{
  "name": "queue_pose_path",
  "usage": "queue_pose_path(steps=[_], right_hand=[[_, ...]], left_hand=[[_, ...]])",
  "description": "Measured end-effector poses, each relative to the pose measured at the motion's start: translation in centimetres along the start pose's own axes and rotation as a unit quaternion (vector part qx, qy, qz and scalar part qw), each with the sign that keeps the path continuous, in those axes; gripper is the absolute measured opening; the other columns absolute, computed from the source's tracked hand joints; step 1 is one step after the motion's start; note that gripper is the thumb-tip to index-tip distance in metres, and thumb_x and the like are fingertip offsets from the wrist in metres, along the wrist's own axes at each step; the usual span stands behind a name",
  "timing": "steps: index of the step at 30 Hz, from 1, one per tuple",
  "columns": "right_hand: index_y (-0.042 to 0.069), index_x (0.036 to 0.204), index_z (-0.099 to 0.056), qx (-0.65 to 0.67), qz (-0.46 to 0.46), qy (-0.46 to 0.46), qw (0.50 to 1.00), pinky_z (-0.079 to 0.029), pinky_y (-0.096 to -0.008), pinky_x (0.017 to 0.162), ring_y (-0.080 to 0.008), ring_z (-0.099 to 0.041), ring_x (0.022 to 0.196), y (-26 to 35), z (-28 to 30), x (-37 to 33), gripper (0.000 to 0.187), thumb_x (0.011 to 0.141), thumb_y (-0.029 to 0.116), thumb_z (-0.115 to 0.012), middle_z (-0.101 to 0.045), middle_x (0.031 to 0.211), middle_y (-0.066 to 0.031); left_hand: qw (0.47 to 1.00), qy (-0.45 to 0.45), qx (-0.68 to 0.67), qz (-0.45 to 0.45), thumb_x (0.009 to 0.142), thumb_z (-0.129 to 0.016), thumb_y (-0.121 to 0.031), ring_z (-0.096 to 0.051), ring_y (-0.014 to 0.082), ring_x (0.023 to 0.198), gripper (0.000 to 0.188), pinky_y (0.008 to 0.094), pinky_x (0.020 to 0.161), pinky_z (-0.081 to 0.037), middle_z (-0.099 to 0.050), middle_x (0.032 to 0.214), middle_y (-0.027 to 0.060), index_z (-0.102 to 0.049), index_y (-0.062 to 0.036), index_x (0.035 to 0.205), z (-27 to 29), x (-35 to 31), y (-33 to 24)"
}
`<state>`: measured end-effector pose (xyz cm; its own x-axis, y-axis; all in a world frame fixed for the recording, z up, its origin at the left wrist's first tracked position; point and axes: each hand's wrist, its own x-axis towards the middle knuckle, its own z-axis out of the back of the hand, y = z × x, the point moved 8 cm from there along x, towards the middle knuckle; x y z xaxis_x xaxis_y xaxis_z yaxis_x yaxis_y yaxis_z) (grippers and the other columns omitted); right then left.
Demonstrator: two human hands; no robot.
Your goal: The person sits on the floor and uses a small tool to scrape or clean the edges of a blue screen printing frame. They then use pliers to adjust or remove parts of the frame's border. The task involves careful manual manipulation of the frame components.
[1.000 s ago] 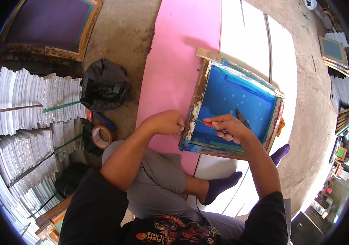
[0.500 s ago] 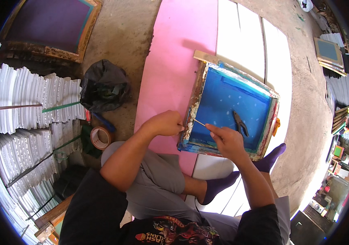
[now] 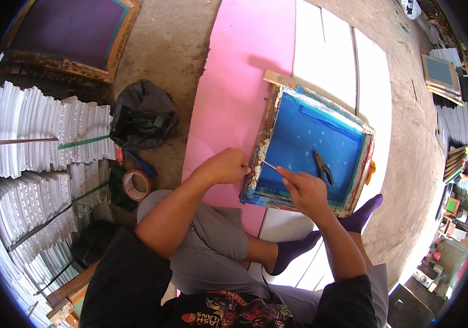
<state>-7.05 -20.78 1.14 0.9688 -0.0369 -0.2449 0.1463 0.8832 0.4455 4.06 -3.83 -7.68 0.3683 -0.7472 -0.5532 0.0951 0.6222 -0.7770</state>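
Observation:
A paint-crusted wooden screen-printing frame [image 3: 266, 128] with blue mesh [image 3: 299, 128] lies tilted in front of me. My right hand [image 3: 307, 191] reaches over its near side, fingers closed on a thin pale stick [image 3: 269, 164]. The stick's far tip meets the frame's left bar. Just outside that bar, my left hand [image 3: 226, 165] is closed with the fingertips close to the wood; what they pinch, if anything, is too small to make out. Dark-handled pliers [image 3: 323, 168] rest on the mesh, right of the stick.
Pink and white boards [image 3: 234, 82] lie under the frame. To the left are a black plastic bag [image 3: 143, 112], a roll of brown tape [image 3: 136, 185] and stacks of white sheets [image 3: 42, 120]. Another framed screen [image 3: 70, 33] lies at far left. My socked feet [image 3: 294, 252] are near the frame.
The whole view has shifted slightly. Both hands hold nearly the same pose at the frame's left bar, and the stick's tip stays there.

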Motion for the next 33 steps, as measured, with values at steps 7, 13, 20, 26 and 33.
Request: queue_pose_path(steps=[7, 13, 20, 26, 33], right_hand=[[0.032, 0.134, -0.071, -0.042, 0.008, 0.005, 0.999, -0.05, -0.045, 0.053, -0.0324, -0.065, 0.059, 0.3, 0.0, 0.2, 0.036, 0.098, 0.028, -0.066, -0.06, 0.071, -0.0087], [0.031, 0.133, -0.071, -0.196, 0.029, 0.007, 0.98, -0.054, -0.0428, 0.054, -0.0317, -0.068, 0.061, 2.6, -0.9, -0.6, 0.038, 0.096, 0.021, -0.066, -0.059, 0.072, -0.0101], [0.023, 0.13, -0.074, -0.006, -0.06, 0.077, 0.995, -0.058, -0.0459, 0.072, -0.0345, -0.074, 0.079, -0.3, -1.6, 0.9, 0.033, 0.099, 0.022, -0.063, -0.078, 0.099, -0.0107], [0.027, 0.131, -0.073, 0.297, -0.045, -0.001, 0.954, -0.057, -0.0429, 0.067, -0.0343, -0.072, 0.075, -4.6, -5.1, 0.1, 0.033, 0.1, 0.024, -0.065, -0.075, 0.091, -0.0089], [0.016, 0.137, -0.071, -0.056, -0.047, 0.158, 0.985, -0.057, -0.0317, 0.086, -0.0208, -0.075, 0.095, -1.5, -2.5, 1.7, 0.034, 0.104, 0.02, -0.065, -0.078, 0.109, -0.0131]], left_hand=[[1.0, -0.009, 0.008, -0.006, 0.089, -0.069, -0.019, -0.071, 0.0384, 0.073, 0.025, 0.0469, 0.072, -0.054, -0.07, 0.078, 0.0267, -0.075, 0.0053, 0.087, 0.0, -0.2, -0.4], [0.997, -0.08, 0.011, 0.018, 0.088, -0.068, -0.017, -0.07, 0.0392, 0.072, 0.025, 0.0462, 0.07, -0.053, -0.066, 0.077, 0.0298, -0.073, 0.0068, 0.086, -0.9, -0.7, -0.6], [0.998, -0.06, -0.014, 0.023, 0.089, -0.067, -0.017, -0.072, 0.0332, 0.07, 0.025, 0.0446, 0.07, -0.054, -0.069, 0.075, 0.0257, -0.074, 0.0068, 0.086, -0.7, -0.4, -0.2], [0.999, -0.013, -0.033, 0.026, 0.093, -0.066, -0.014, -0.073, 0.027, 0.069, 0.025, 0.041, 0.07, -0.056, -0.073, 0.073, 0.0201, -0.075, 0.0083, 0.085, -0.6, -0.3, -0.9], [0.998, 0.005, -0.045, 0.032, 0.095, -0.065, -0.01, -0.073, 0.0246, 0.069, 0.023, 0.0386, 0.069, -0.057, -0.074, 0.075, 0.0189, -0.075, 0.01, 0.089, -0.5, -0.2, -0.2]])
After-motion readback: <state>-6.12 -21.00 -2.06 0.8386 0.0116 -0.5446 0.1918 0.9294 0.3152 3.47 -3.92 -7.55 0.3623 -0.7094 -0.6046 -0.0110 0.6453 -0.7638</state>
